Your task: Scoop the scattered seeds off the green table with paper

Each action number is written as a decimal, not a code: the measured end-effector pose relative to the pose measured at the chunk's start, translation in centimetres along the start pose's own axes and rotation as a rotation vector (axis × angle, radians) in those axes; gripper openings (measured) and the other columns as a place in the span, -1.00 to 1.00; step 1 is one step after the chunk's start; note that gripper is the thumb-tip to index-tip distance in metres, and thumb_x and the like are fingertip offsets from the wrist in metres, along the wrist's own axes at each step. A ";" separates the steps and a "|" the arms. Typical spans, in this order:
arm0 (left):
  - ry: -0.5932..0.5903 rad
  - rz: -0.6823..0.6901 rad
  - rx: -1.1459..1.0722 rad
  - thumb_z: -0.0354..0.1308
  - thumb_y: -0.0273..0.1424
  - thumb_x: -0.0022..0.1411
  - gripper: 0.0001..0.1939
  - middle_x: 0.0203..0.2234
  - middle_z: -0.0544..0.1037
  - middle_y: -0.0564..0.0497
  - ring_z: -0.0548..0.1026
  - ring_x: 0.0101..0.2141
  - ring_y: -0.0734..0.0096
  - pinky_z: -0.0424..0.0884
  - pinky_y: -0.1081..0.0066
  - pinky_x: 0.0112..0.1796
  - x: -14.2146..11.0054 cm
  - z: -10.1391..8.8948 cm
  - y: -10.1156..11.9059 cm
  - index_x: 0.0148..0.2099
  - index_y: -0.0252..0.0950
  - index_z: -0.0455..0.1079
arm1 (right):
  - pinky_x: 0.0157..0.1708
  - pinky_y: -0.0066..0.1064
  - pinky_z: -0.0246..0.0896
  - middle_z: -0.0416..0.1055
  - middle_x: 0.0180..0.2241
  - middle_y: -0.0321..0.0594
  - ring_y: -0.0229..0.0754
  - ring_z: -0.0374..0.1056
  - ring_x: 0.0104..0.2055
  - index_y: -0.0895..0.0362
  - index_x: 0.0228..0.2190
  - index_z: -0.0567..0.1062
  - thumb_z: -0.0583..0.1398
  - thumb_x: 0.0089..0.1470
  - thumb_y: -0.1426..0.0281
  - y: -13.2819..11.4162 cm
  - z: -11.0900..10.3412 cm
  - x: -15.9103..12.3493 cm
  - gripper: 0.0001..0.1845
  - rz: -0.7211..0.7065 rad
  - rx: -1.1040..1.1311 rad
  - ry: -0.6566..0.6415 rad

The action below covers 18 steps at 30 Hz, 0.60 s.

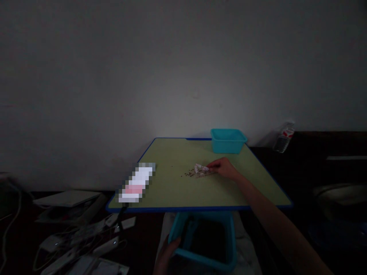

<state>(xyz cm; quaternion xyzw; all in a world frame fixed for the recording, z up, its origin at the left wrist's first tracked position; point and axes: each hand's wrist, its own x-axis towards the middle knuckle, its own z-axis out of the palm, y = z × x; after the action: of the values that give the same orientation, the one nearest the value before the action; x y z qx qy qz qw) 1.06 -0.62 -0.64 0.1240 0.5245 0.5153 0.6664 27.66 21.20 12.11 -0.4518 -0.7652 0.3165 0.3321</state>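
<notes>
Markings (204,168) on the pale piece (197,168) at the right hand (225,168) blur illegibly.

On the desk (163,194), a tub (227,147) stands at the far right corner, and a pixelated screen (136,185) lies along the left edge. About midway between the side edges sits a scrap (200,167), with bits (189,174) scattered to its left and the right hand (223,167) at its right. Before the near edge is a lower tub (233,244), the left hand (169,248) on its left rim; clutter (106,246) lies beyond the near left corner, a packet (285,136) right of the far right corner
</notes>
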 end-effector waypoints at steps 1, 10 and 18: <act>-0.007 0.007 0.004 0.32 -0.21 -0.20 -0.63 -0.41 0.65 -0.13 0.35 0.07 -0.24 0.25 -0.06 0.07 -0.1 0.0 0.0 -0.28 -0.23 0.50 | -0.28 -0.33 0.35 0.58 -0.37 -0.21 -0.10 0.48 -0.32 0.12 -0.32 0.62 0.23 -0.11 0.43 0.0 0.0 0.1 -0.76 -0.004 0.001 0.002; -0.052 0.027 0.120 0.32 -0.15 -0.21 -0.61 -0.43 0.65 -0.15 0.39 0.03 -0.24 0.26 -0.08 0.04 0.5 -0.4 -0.1 -0.30 -0.24 0.50 | -0.23 -0.31 0.36 0.58 -0.34 -0.20 -0.09 0.48 -0.29 0.12 -0.31 0.62 0.24 -0.11 0.43 0.9 0.1 0.8 -0.75 0.006 0.010 0.009; -0.040 0.056 0.117 0.37 -0.12 -0.30 -0.63 -0.54 0.64 -0.03 0.49 -0.11 -0.22 0.34 -0.04 -0.02 0.3 -0.2 0.2 -0.40 -0.21 0.50 | -0.21 -0.28 0.37 0.58 -0.32 -0.21 -0.09 0.48 -0.29 0.10 -0.30 0.62 0.24 -0.10 0.44 1.3 0.2 0.8 -0.75 0.004 0.038 0.024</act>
<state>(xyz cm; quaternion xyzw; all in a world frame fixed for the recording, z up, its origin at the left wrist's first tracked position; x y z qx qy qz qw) 0.76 -0.40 -0.73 0.1877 0.5366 0.4993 0.6538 27.85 22.43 11.18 -0.4508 -0.7541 0.3262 0.3488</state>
